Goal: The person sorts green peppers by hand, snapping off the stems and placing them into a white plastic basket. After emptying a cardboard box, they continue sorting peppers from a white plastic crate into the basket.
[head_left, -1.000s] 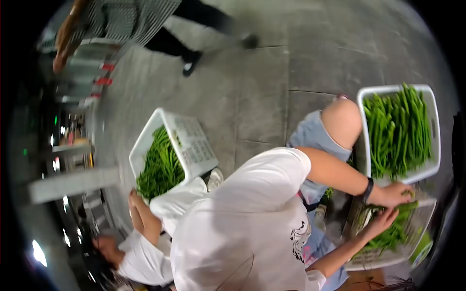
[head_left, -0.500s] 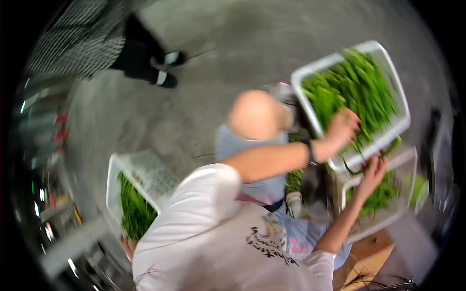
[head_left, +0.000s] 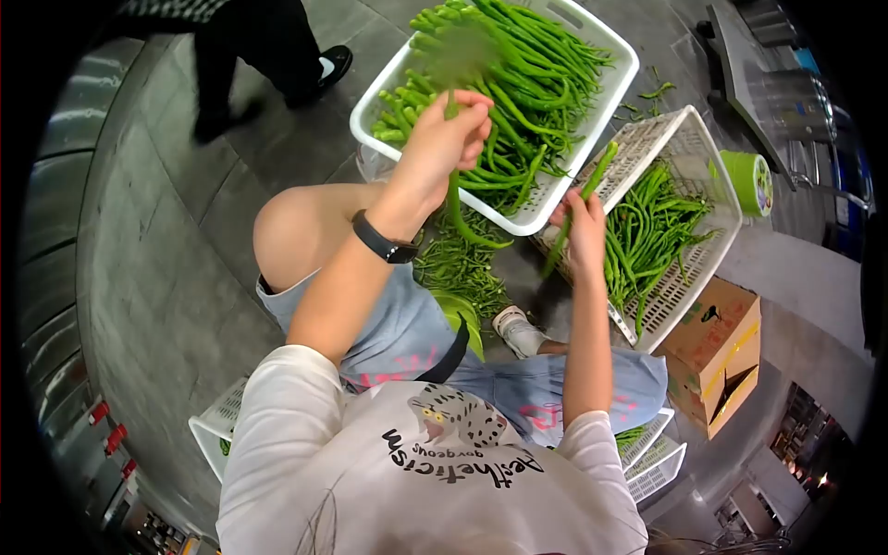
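Observation:
A white plastic basket (head_left: 622, 76) heaped with long green chili peppers (head_left: 532, 69) is in front of me. My left hand (head_left: 446, 139), with a black wristband, is closed over its near edge; one long curved pepper (head_left: 455, 199) hangs down from the fingers. To the right, my right hand (head_left: 583, 231) grips another green pepper (head_left: 599, 171), which sticks out above and below the fist. That hand is beside a second, slatted white basket (head_left: 724, 217), where more green peppers (head_left: 647, 227) lie. A blurred patch hides some peppers in the first basket.
Small green scraps (head_left: 460, 264) lie on the floor between my legs. A cardboard box (head_left: 712, 347) and a green tub (head_left: 743, 183) stand at the right. Another person's dark trouser leg (head_left: 273, 42) shows at the upper left. More white crates (head_left: 659, 467) are near my sides.
My view has swung, so the baskets appear further left. My left hand has come up from the peppers with one in its fingers. My right hand now holds a pepper upright beside the slatted basket.

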Demonstrator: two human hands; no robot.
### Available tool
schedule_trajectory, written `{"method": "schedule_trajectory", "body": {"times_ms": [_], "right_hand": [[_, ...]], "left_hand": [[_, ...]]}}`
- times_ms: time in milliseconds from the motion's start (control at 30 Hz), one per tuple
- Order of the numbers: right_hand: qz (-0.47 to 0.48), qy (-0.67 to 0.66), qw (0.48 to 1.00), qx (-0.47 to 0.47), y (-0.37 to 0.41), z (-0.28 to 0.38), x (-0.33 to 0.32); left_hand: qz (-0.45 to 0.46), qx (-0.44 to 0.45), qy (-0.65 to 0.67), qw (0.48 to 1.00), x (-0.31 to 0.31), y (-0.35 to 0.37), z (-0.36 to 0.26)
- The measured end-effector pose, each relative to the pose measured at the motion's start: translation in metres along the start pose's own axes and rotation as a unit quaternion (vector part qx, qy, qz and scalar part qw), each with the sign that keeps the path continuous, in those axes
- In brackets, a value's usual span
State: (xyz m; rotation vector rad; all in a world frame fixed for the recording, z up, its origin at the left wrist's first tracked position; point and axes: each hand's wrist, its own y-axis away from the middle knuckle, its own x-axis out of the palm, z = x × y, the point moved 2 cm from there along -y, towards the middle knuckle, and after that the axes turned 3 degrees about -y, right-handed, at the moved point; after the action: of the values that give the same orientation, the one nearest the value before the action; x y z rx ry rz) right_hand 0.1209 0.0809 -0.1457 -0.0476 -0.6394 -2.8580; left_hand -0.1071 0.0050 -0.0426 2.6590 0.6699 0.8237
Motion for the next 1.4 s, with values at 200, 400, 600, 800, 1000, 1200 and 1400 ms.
{"method": "schedule_trajectory", "body": {"times_ms": [200, 400, 600, 800, 1000, 1200, 1400], "right_hand": [[-0.005, 0.513, 0.856, -0.063, -0.048, -0.045, 0.046], [-0.155, 0.148, 0.969, -0.125, -0.001, 0.014, 0.049], [-0.076, 0.336, 0.809, -0.475, 0.003, 0.065, 0.112], [0.078, 0.570, 0.690, -0.438, -0.028, -0.008, 0.129], [0.148, -0.026, 0.979, -0.141, 0.041, 0.065, 0.083], [0.094, 0.011, 0.981, -0.172, 0.086, 0.086, 0.053], [0.120, -0.180, 0.975, -0.044, 0.097, 0.067, 0.009]], "left_hand": [[0.035, -0.013, -0.037, 0.999, 0.011, 0.009, 0.004], [0.057, -0.041, -0.010, 0.998, 0.019, 0.024, 0.003], [-0.005, 0.014, 0.060, 0.998, 0.021, 0.046, -0.015], [0.017, 0.101, 0.072, 0.992, 0.005, 0.038, -0.015], [0.140, 0.056, -0.209, 0.966, 0.017, 0.034, 0.010], [0.183, 0.133, -0.445, 0.867, 0.050, 0.058, 0.042], [0.238, 0.238, -0.373, 0.864, 0.060, 0.066, 0.052]]}}
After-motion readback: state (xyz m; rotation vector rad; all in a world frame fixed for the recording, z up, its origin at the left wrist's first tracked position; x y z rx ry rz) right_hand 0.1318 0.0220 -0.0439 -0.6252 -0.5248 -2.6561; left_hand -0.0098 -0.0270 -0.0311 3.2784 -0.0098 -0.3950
